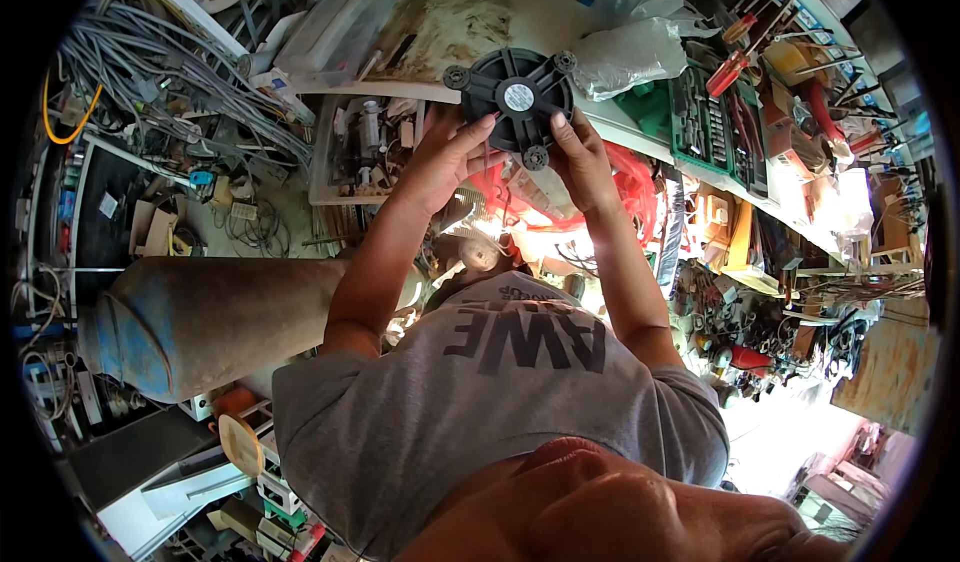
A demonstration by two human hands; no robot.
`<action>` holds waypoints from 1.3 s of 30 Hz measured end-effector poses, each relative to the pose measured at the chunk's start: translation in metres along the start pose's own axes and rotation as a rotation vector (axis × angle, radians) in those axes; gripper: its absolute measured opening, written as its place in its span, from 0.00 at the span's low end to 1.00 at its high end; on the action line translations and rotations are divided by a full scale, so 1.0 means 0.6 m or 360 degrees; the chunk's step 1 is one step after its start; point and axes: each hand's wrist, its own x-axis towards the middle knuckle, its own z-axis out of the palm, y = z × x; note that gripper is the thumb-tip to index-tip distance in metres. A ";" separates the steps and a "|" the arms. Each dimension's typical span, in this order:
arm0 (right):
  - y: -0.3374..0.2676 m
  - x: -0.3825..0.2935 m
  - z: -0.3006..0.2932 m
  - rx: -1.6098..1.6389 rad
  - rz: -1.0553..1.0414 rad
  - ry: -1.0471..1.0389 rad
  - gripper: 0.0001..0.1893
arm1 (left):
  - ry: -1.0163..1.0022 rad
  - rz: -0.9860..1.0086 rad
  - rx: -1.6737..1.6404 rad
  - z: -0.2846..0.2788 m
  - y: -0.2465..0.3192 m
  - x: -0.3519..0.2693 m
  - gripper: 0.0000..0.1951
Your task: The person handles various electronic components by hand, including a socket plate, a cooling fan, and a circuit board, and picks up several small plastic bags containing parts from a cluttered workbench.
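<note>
Both my hands hold a black round cooling fan (517, 123) with mounting lugs around its rim and a pale round label at its hub. My left hand (457, 153) grips its left side, with the thumb on the frame and what looks like a thin red wire near the thumb tip. On the opposite side, my right hand (581, 157) has its thumb over the frame's edge. The fan is held up in front of the near edge of a worktable (450, 6). Most of my fingers are hidden behind the fan.
A clear plastic box (341, 25) and crumpled plastic bags (637, 55) lie on the table. To the right sit a green socket set case (701, 123) and red-handled screwdrivers (727, 74). An open parts bin (352, 200), a red bag (634, 187) and a large gas cylinder (225, 314) are nearer me.
</note>
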 end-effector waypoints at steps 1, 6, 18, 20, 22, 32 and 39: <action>-0.004 -0.001 0.005 0.0119 0.0005 -0.0028 0.26 | 0.0011 -0.0012 -0.0074 -0.005 -0.001 0.001 0.18; 0.043 -0.004 -0.023 -0.0230 0.0225 0.0026 0.31 | -0.0043 0.0207 -0.0302 0.010 0.020 -0.005 0.16; 0.083 -0.063 0.042 -0.0392 0.0616 -0.0631 0.25 | 0.0136 0.0577 -0.0469 -0.016 0.045 -0.010 0.18; 0.073 -0.065 0.041 -0.0281 0.0514 -0.0560 0.25 | 0.0211 0.0663 -0.0460 -0.028 0.052 -0.015 0.18; 0.052 -0.073 0.044 -0.0456 0.0146 -0.0280 0.23 | 0.0307 0.0714 -0.0438 -0.041 0.055 -0.022 0.18; -0.015 -0.075 0.017 0.0152 -0.0616 0.0384 0.11 | 0.0383 0.0734 -0.0278 -0.077 0.040 -0.059 0.20; -0.048 -0.070 -0.043 0.1043 -0.0221 0.0282 0.06 | 0.0419 0.0619 -0.0312 -0.073 0.028 -0.061 0.20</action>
